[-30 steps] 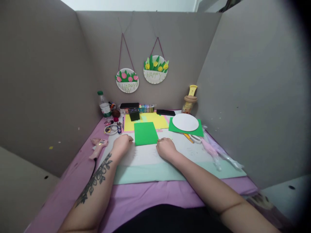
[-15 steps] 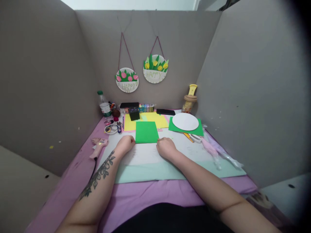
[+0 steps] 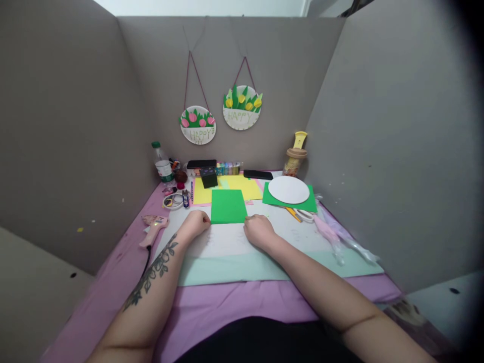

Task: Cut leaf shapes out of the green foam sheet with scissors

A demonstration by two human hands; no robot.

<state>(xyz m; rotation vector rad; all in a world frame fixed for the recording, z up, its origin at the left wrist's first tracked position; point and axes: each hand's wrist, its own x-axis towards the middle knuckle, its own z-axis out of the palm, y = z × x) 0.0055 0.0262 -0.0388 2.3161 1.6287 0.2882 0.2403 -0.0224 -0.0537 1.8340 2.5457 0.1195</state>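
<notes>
A green sheet of paper (image 3: 228, 206) lies on the white work surface in front of me, a fairly square piece. My left hand (image 3: 195, 224) is closed at its lower left corner, thumb and fingers pinched together at the edge. At the lower right corner my right hand (image 3: 258, 230) is curled closed in the same way. Its fingertips are mostly hidden under the hand. Both forearms rest low over the table.
To the right, a white paper plate (image 3: 288, 189) rests on another green sheet (image 3: 311, 201), beside scissors (image 3: 304, 216). A pink glue gun (image 3: 155, 231) lies at left, near a bottle (image 3: 164, 166). Behind are yellow paper (image 3: 245, 187) and a black box (image 3: 208, 177). Two decorated plates (image 3: 242, 117) hang above.
</notes>
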